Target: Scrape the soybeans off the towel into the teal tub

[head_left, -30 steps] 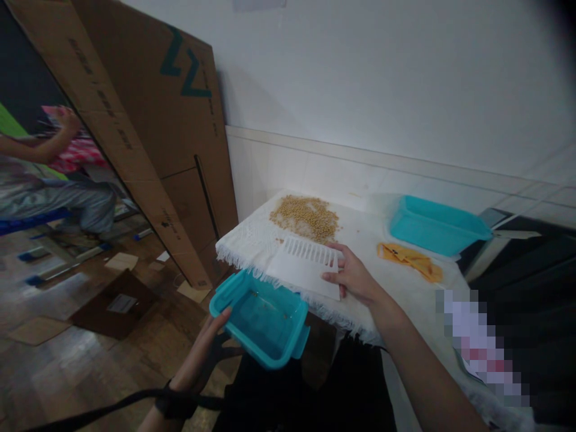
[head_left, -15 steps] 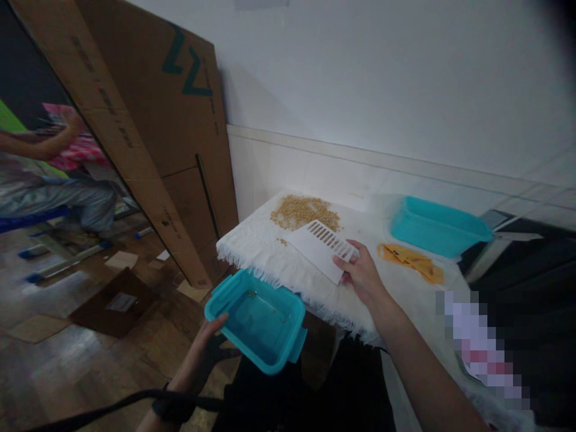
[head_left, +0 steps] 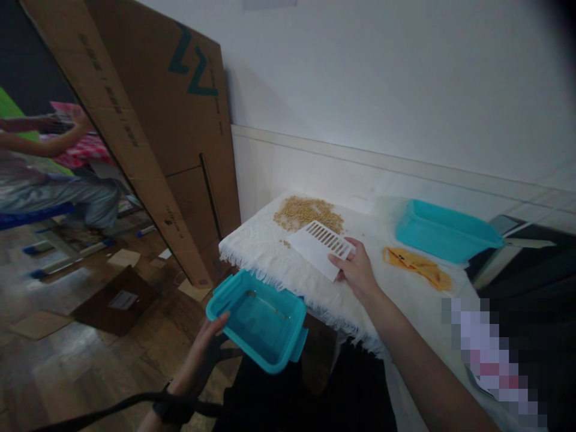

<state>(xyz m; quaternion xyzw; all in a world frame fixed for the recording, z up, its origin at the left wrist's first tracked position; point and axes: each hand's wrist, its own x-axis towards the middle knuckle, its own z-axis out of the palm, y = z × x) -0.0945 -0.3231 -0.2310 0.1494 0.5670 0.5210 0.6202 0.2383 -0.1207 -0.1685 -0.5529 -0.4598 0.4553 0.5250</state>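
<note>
My left hand (head_left: 209,345) grips the rim of a turquoise plastic basin (head_left: 265,330), its thumb over the edge and its fingers underneath. The basin hangs just below the fringed front edge of the table, with a few small grains inside. In my right hand (head_left: 355,270) is a flat white slotted plastic scraper (head_left: 317,249), pinched along its right side. Its far end lies on the white cloth beside a spread heap of yellowish soybean-like grains (head_left: 308,213). A few loose grains (head_left: 285,243) lie left of the scraper.
On the cloth (head_left: 256,243) to the right stand a second turquoise basin (head_left: 450,234) and a crumpled yellow cloth (head_left: 416,268). A tall cardboard box (head_left: 180,144) stands at left, with flattened cardboard (head_left: 114,300) on the floor. Another person (head_left: 58,174) sits beyond the box.
The view has shifted slightly, so the surroundings appear a little further right. My right hand and the scraper have moved slightly left relative to the table. The basin stays held below the edge.
</note>
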